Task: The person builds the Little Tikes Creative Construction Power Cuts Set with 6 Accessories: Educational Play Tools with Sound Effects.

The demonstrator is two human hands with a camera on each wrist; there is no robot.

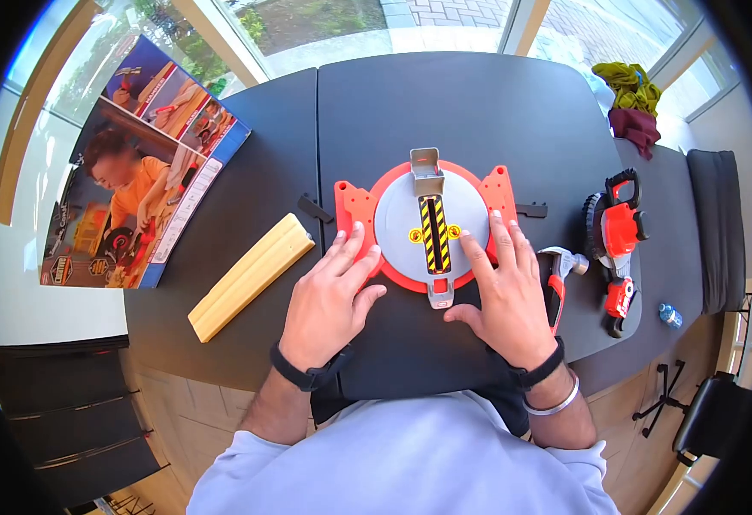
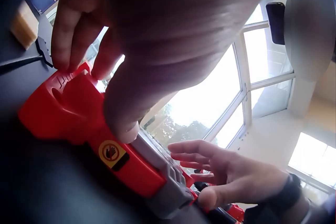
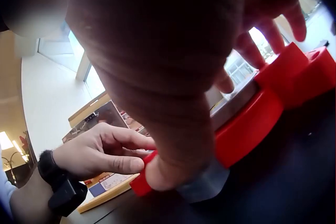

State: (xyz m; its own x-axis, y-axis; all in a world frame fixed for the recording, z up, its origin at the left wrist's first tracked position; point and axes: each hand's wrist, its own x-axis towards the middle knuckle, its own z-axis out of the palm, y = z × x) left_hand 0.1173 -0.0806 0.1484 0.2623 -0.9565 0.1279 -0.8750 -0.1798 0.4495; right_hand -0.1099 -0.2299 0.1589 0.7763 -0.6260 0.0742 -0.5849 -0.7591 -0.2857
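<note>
Reads as an office or meeting room, exact type can't be confirmed. Matte dark-grey bench [image 1: 470, 103] in joined sections, black wheeled chair [image 1: 709, 416] beside it, light wood-look floor [image 1: 209, 402]. Tall glass windows [image 1: 333, 30] in pale frames look out on grey brick paving [image 1: 453, 10] and planting. Not a real workshop: the red-and-black plastic tools [image 1: 623, 225] look like toys, next to a large printed cardboard box [image 1: 166, 142].

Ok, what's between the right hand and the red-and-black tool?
The hammer lies between the right hand and the tool; the head view shows it.
</note>
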